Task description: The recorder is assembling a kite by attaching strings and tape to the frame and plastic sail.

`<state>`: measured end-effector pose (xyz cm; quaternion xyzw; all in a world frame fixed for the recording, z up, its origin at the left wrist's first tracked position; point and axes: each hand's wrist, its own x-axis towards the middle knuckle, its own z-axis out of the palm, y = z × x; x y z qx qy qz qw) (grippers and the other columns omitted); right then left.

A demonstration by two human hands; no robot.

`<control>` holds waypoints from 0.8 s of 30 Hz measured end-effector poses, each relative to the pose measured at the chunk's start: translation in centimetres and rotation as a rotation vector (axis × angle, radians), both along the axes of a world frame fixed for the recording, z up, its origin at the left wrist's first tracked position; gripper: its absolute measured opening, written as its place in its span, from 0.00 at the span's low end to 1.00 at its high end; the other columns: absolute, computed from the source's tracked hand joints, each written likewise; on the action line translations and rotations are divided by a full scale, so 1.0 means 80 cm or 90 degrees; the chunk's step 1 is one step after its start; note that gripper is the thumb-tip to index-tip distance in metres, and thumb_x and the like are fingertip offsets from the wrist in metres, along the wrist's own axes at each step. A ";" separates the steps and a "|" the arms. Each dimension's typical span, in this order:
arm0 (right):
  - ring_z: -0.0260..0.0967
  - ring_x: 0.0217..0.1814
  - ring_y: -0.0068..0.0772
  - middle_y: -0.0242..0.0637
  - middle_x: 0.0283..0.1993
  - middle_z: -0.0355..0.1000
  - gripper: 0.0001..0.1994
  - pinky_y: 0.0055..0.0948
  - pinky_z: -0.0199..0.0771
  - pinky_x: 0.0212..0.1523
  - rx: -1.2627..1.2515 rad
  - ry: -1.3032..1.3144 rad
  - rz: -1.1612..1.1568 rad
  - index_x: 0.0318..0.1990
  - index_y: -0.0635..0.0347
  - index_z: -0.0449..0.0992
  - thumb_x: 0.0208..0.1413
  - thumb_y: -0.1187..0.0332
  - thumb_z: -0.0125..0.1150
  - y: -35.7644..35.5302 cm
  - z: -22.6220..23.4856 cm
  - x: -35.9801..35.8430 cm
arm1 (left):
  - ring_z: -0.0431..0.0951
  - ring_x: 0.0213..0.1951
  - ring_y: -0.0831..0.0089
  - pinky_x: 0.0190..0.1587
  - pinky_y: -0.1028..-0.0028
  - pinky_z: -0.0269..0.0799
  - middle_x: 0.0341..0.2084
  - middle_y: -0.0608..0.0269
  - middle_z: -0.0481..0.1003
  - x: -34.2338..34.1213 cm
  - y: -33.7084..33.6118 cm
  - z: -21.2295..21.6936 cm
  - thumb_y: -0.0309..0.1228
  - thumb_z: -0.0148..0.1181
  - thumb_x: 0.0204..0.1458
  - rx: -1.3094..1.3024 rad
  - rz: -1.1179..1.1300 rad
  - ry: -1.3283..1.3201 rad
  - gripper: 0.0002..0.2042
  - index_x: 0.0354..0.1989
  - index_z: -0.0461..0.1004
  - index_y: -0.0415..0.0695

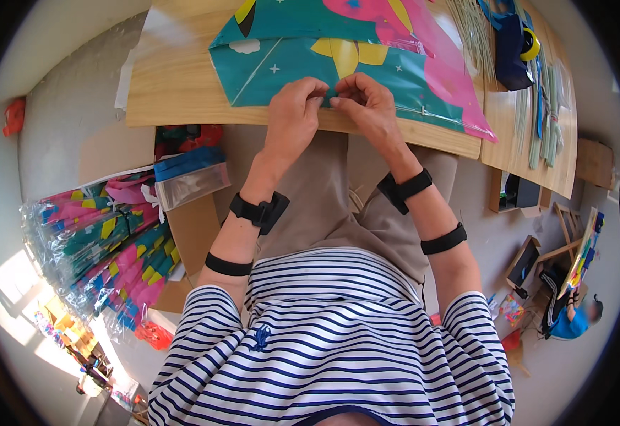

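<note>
A teal and pink printed sheet [289, 82], with yellow shapes and a pointed right corner like a kite sail, lies on the wooden table [171, 82]. Its near edge runs along the table's front. My left hand [294, 113] is closed in a pinch on that edge, thumb against the fingertips. Close beside it, my right hand [372, 110] also pinches the edge, fingers curled. A small gap separates the two hands. What exactly lies between the fingertips is too small to make out, apart from the sheet's edge.
Bundles of thin pale rods [519, 117] and a yellow tape roll [530, 44] are at the table's right. To the left, clear bags of folded colourful sheets [100, 241] stand by a cardboard box [193, 231]. Another person [569, 319] is at the far right.
</note>
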<state>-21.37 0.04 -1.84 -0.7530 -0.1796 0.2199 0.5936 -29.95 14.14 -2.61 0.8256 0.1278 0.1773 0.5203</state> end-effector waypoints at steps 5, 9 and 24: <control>0.70 0.34 0.20 0.32 0.34 0.74 0.14 0.22 0.74 0.39 0.026 -0.004 0.027 0.40 0.65 0.76 0.44 0.73 0.70 -0.005 -0.004 0.005 | 0.79 0.37 0.74 0.44 0.74 0.73 0.33 0.59 0.79 0.005 0.002 0.003 0.19 0.54 0.55 -0.088 -0.014 0.036 0.08 0.41 0.76 0.36; 0.71 0.38 0.21 0.33 0.37 0.74 0.16 0.23 0.75 0.41 0.040 -0.017 0.051 0.42 0.65 0.75 0.44 0.74 0.70 -0.007 -0.001 0.005 | 0.79 0.37 0.75 0.44 0.75 0.73 0.33 0.60 0.79 0.006 0.004 0.010 0.19 0.53 0.55 -0.132 -0.017 0.047 0.08 0.41 0.76 0.35; 0.70 0.43 0.21 0.32 0.38 0.73 0.13 0.22 0.73 0.47 0.129 0.074 0.006 0.43 0.65 0.75 0.47 0.81 0.60 -0.011 -0.014 0.007 | 0.76 0.30 0.80 0.34 0.79 0.73 0.27 0.63 0.77 0.020 0.015 0.004 0.21 0.61 0.49 -0.151 -0.005 0.125 0.09 0.40 0.77 0.36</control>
